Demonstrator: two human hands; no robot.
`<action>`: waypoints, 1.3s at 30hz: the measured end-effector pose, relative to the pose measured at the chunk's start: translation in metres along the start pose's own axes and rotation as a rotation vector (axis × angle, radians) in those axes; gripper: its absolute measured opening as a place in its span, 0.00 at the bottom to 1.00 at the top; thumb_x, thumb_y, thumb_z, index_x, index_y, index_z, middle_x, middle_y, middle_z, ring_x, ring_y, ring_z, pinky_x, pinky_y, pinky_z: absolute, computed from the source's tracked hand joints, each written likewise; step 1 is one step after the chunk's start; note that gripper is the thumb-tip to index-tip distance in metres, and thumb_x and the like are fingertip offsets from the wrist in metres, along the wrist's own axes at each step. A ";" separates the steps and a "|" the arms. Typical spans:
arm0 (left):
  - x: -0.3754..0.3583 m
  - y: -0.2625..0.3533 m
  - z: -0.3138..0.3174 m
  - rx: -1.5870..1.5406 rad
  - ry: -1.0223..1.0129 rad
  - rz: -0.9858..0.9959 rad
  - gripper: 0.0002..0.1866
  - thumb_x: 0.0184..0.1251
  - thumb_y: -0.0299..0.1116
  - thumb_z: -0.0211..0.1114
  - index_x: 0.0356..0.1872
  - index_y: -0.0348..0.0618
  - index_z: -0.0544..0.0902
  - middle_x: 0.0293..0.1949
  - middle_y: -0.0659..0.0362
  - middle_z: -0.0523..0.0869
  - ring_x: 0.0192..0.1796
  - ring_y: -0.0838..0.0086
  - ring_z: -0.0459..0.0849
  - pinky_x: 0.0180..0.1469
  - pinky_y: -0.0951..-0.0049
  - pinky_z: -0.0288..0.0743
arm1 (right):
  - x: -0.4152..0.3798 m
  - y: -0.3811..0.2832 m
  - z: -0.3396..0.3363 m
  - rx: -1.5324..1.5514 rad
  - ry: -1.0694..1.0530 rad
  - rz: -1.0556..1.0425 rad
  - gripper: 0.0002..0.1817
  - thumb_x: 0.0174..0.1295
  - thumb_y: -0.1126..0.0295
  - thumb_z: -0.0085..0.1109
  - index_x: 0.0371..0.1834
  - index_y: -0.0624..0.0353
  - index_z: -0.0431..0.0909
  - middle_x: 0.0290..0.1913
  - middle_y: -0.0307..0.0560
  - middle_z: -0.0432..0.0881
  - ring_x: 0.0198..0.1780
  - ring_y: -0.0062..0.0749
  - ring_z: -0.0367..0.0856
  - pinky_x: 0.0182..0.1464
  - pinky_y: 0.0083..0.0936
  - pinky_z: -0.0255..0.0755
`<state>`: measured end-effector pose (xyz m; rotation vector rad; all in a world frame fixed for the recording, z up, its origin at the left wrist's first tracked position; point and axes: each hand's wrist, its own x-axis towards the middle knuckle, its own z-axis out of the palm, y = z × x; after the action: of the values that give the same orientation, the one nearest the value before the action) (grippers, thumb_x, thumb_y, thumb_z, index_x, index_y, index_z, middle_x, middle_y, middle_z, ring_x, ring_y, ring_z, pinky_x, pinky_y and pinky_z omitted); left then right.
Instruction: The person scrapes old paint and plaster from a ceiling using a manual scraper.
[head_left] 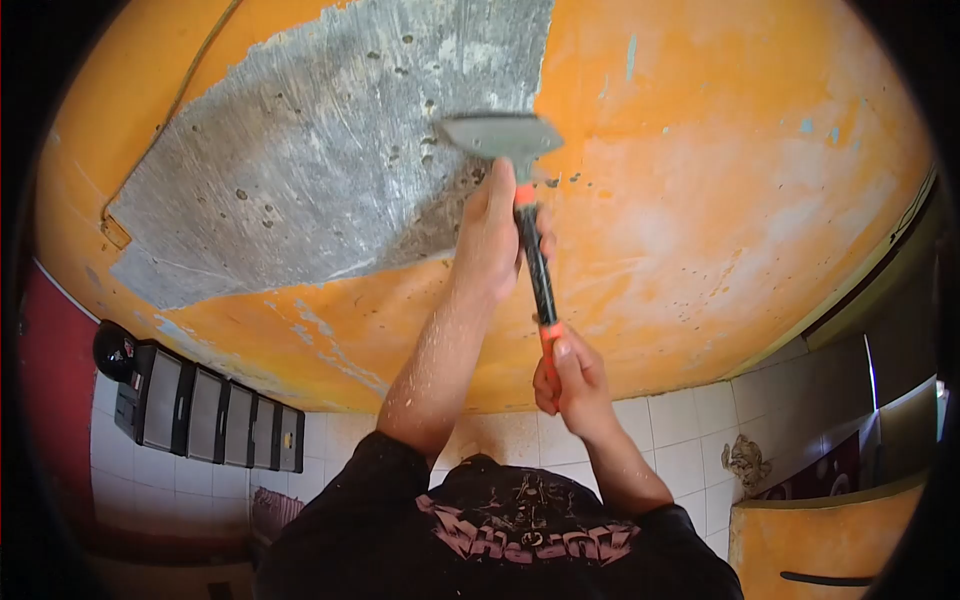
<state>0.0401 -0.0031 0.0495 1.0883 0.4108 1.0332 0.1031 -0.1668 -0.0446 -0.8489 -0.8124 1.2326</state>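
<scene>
A long-handled scraper [536, 262] with a wide grey blade and a black and orange handle is held up in front of the wall. My left hand [490, 230] grips it just below the blade, thumb laid along the neck. Lower down, my right hand [578, 385] is wrapped around the orange end of the handle. The blade overlaps the border between a bare grey patch [330, 150] and the orange paint [700, 220]. Small pits mark the grey surface. Pale flecks cling to my left forearm.
A black drawer unit [210, 408] stands on the white tiled floor [670, 425] at the left, with a black helmet [115, 350] on it. At lower right is an orange piece of furniture [830, 540], near a crumpled cloth [746, 462]. A cable [165, 120] runs down the wall's left side.
</scene>
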 end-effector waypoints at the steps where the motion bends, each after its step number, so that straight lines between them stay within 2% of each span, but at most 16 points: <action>1: -0.003 0.002 0.001 0.004 -0.011 -0.001 0.32 0.79 0.63 0.45 0.55 0.40 0.73 0.21 0.60 0.75 0.18 0.71 0.75 0.23 0.68 0.71 | -0.002 -0.001 0.001 -0.008 -0.002 -0.003 0.18 0.81 0.56 0.41 0.60 0.54 0.72 0.20 0.31 0.60 0.16 0.15 0.59 0.18 0.16 0.56; 3: -0.005 0.007 0.004 0.012 -0.040 0.012 0.31 0.79 0.63 0.45 0.55 0.40 0.74 0.21 0.60 0.75 0.18 0.71 0.75 0.23 0.68 0.71 | -0.002 -0.003 0.003 -0.031 -0.012 -0.021 0.17 0.81 0.55 0.41 0.58 0.54 0.72 0.20 0.31 0.60 0.16 0.15 0.59 0.18 0.16 0.56; 6: -0.019 -0.011 -0.011 0.019 0.033 -0.030 0.31 0.79 0.62 0.45 0.55 0.41 0.74 0.21 0.60 0.76 0.19 0.70 0.75 0.24 0.68 0.71 | -0.015 0.014 0.003 0.002 -0.014 0.033 0.18 0.81 0.54 0.42 0.59 0.54 0.72 0.20 0.31 0.61 0.16 0.15 0.59 0.18 0.15 0.56; 13: -0.002 0.008 0.002 0.015 -0.049 0.028 0.30 0.79 0.62 0.45 0.56 0.44 0.74 0.21 0.61 0.75 0.19 0.70 0.74 0.25 0.67 0.71 | 0.000 -0.008 0.006 -0.028 -0.003 -0.015 0.19 0.81 0.54 0.42 0.62 0.55 0.71 0.20 0.30 0.61 0.17 0.13 0.59 0.18 0.14 0.55; 17: -0.021 -0.014 -0.016 -0.003 0.059 -0.080 0.30 0.79 0.62 0.44 0.57 0.43 0.72 0.21 0.60 0.74 0.20 0.70 0.75 0.25 0.67 0.71 | -0.015 0.018 0.000 -0.058 0.000 0.022 0.19 0.81 0.56 0.42 0.65 0.54 0.70 0.19 0.29 0.59 0.16 0.13 0.57 0.18 0.14 0.54; 21: -0.015 -0.015 -0.014 -0.031 0.003 -0.032 0.31 0.79 0.62 0.43 0.57 0.42 0.72 0.21 0.61 0.74 0.20 0.70 0.75 0.26 0.67 0.71 | -0.007 0.016 -0.007 -0.019 0.021 0.019 0.15 0.81 0.58 0.43 0.59 0.54 0.72 0.19 0.28 0.60 0.15 0.13 0.57 0.18 0.15 0.55; 25: -0.007 0.004 0.002 -0.011 -0.011 0.017 0.31 0.79 0.63 0.43 0.56 0.42 0.74 0.22 0.61 0.75 0.21 0.70 0.75 0.27 0.67 0.72 | -0.004 -0.010 -0.001 -0.053 0.011 0.012 0.16 0.81 0.57 0.43 0.58 0.55 0.73 0.19 0.30 0.60 0.16 0.14 0.57 0.18 0.15 0.54; 30: -0.020 -0.018 -0.016 -0.043 -0.028 -0.054 0.32 0.79 0.64 0.43 0.58 0.41 0.73 0.22 0.60 0.75 0.21 0.70 0.76 0.27 0.67 0.73 | -0.018 0.006 -0.007 -0.079 0.036 0.071 0.20 0.81 0.58 0.43 0.69 0.55 0.70 0.20 0.30 0.61 0.17 0.13 0.59 0.18 0.15 0.55; 33: -0.009 -0.012 -0.007 -0.047 -0.032 -0.014 0.32 0.79 0.63 0.42 0.58 0.42 0.73 0.22 0.60 0.75 0.22 0.69 0.76 0.27 0.66 0.73 | -0.008 -0.002 -0.013 -0.057 0.028 0.033 0.21 0.81 0.59 0.43 0.69 0.56 0.70 0.20 0.29 0.61 0.17 0.12 0.59 0.18 0.15 0.55; 39: -0.007 -0.016 -0.012 -0.034 -0.093 -0.012 0.30 0.80 0.62 0.42 0.56 0.44 0.74 0.22 0.59 0.76 0.22 0.69 0.76 0.28 0.66 0.73 | -0.010 0.006 -0.008 -0.092 0.053 -0.013 0.19 0.81 0.58 0.43 0.64 0.56 0.72 0.19 0.30 0.61 0.17 0.13 0.59 0.18 0.15 0.55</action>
<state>0.0360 -0.0040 0.0289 1.0981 0.3234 0.9719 0.1057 -0.1772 -0.0538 -0.9455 -0.8356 1.1637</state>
